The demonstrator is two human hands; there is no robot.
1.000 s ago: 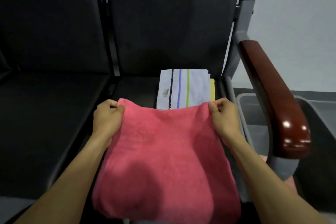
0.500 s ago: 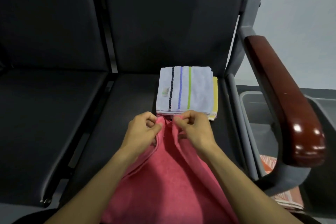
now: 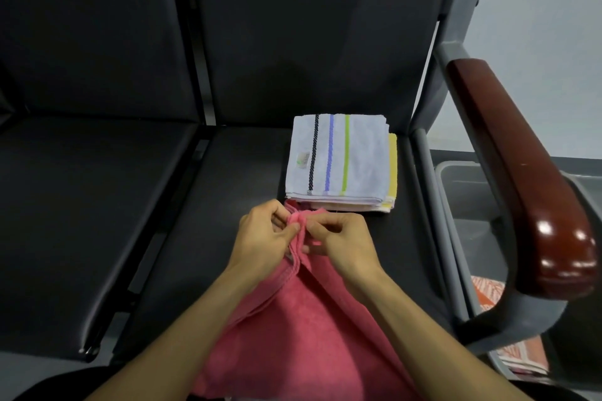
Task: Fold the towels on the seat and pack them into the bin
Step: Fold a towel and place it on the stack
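both hands are meeting over the black seat point(image 3: 228, 172): left hand point(image 3: 264, 238) and right hand point(image 3: 342, 238) are pinching the pink towel point(image 3: 293, 335) corners together (just before the folded striped stack point(image 3: 338, 159)); the grey bin point(image 3: 465, 192) is sitting beyond the armrest point(image 3: 521, 179).

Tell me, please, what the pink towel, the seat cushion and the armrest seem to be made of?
Pink towel: soft terry cloth, judging by its fuzzy matte nap and limp folds. Seat cushion: probably black leather or vinyl, smooth with a dull sheen. Armrest: apparently lacquered reddish-brown wood, glossy with bright highlights, though it could be coated plastic.
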